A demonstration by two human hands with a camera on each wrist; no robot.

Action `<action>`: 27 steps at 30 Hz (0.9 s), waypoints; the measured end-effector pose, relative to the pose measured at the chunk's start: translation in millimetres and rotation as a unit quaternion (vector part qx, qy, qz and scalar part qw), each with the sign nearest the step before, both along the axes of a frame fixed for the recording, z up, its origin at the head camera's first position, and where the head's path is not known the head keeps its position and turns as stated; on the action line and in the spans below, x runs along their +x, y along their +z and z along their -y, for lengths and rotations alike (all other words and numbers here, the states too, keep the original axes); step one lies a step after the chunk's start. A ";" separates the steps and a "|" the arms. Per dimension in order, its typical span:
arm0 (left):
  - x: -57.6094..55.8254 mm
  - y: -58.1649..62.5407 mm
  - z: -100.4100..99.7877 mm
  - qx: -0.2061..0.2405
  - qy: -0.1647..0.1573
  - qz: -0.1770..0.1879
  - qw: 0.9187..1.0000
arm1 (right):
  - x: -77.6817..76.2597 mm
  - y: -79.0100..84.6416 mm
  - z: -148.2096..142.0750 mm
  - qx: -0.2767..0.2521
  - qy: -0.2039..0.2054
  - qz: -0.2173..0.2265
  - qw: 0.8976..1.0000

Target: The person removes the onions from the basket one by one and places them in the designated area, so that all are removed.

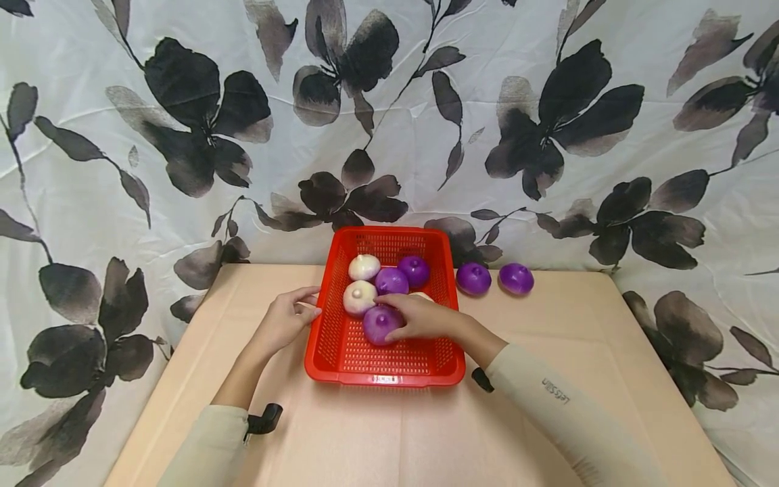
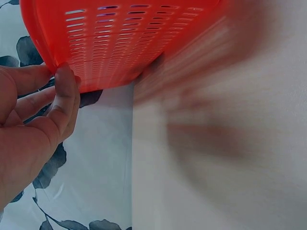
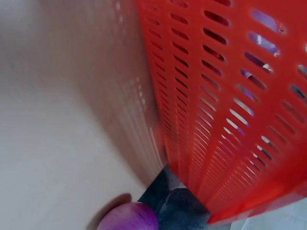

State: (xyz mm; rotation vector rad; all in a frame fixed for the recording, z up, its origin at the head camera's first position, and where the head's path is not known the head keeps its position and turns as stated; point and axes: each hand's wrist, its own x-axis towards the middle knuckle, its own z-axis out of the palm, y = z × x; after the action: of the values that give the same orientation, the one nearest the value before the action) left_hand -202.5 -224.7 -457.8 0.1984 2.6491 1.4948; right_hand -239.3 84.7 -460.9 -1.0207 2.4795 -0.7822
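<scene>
A red plastic basket (image 1: 383,380) with slotted walls stands on the table. My left hand (image 1: 292,321) pinches its left rim between thumb and fingers, as the left wrist view shows the hand (image 2: 43,110) at the basket's edge (image 2: 43,43). My right hand (image 1: 420,316) reaches over the right rim and grips a purple onion (image 1: 381,326) inside the basket. Behind it lie two more purple onions (image 1: 391,281) and two white onions (image 1: 359,297). Another pale onion (image 1: 421,295) is mostly hidden by the right hand. The right wrist view shows the basket's outer wall (image 3: 192,96), not the hand.
Two purple onions (image 1: 473,279) lie on the table to the right of the basket, near the back edge. A floral cloth (image 1: 389,135) hangs behind the table (image 1: 341,433). The beige tabletop extends in front of the basket and to both sides.
</scene>
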 end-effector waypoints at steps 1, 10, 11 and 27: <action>-0.1 -0.3 0.1 0.000 0.000 0.000 1.000 | 0.4 -0.9 0.8 0.002 -0.001 0.000 1.000; -1.6 -1.6 0.5 0.012 -0.011 -0.006 1.000 | 2.6 -6.1 6.0 0.006 -0.008 0.013 1.000; -1.7 -1.9 0.6 0.012 -0.011 -0.006 1.000 | 2.8 -6.4 6.7 0.005 -0.006 0.017 1.000; -2.7 -1.7 0.0 0.017 -0.011 -0.007 1.000 | 6.0 -19.3 15.6 0.005 0.018 0.033 0.999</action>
State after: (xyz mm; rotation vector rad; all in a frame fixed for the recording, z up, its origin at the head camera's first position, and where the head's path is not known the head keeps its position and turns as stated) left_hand -205.2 -224.7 -459.5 0.2415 2.6243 1.5372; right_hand -233.3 69.2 -480.1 -1.0158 2.4008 -0.7787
